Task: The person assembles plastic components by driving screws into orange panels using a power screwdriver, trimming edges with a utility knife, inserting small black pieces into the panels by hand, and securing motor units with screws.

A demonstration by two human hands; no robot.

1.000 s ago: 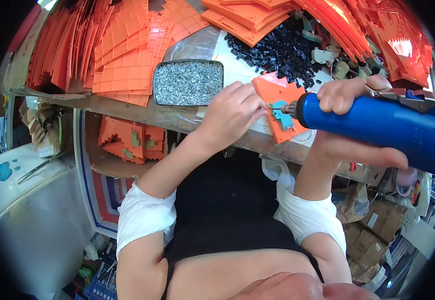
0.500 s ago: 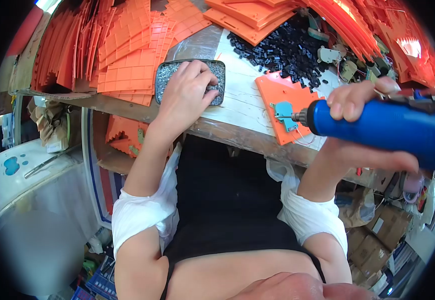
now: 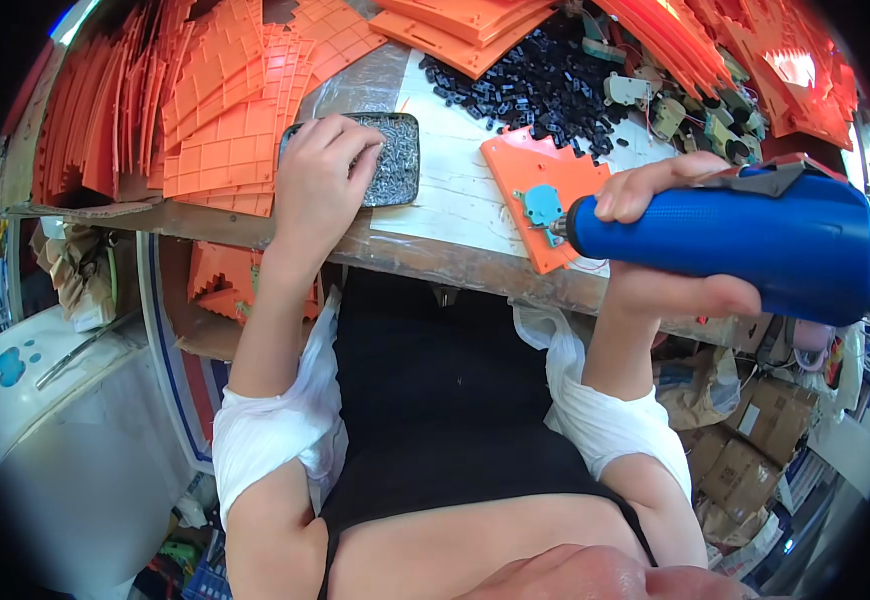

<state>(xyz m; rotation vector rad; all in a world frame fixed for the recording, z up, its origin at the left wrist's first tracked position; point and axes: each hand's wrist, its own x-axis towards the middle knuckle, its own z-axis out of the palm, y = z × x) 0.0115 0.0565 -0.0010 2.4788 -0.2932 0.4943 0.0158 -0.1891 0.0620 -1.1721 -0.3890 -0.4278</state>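
Head view, from the left: orange sheets (image 3: 95, 125) stand packed upright in a cardboard box, and just beside them a stack of orange grid panels (image 3: 225, 150) lies fanned out on the surface (image 3: 405, 255). Next comes the left hand (image 3: 323, 172), fingers bent and thumb near the forefinger, over the left side of a dark-rimmed tin (image 3: 418, 165) filled with small metal pieces (image 3: 395, 160); whether the fingertips grasp one of these, I cannot tell. To the right, beyond a stretch of white sheeting, a heap of small black parts (image 3: 515, 90) spreads behind a toothed orange plate (image 3: 512, 165). That plate lies flat near the front edge, with a teal part (image 3: 542, 203) on it. The right hand (image 3: 645, 287) grasps a blue power driver (image 3: 745, 240), thumb below and fingers above, its tip pointing left, right at the teal part's lower edge
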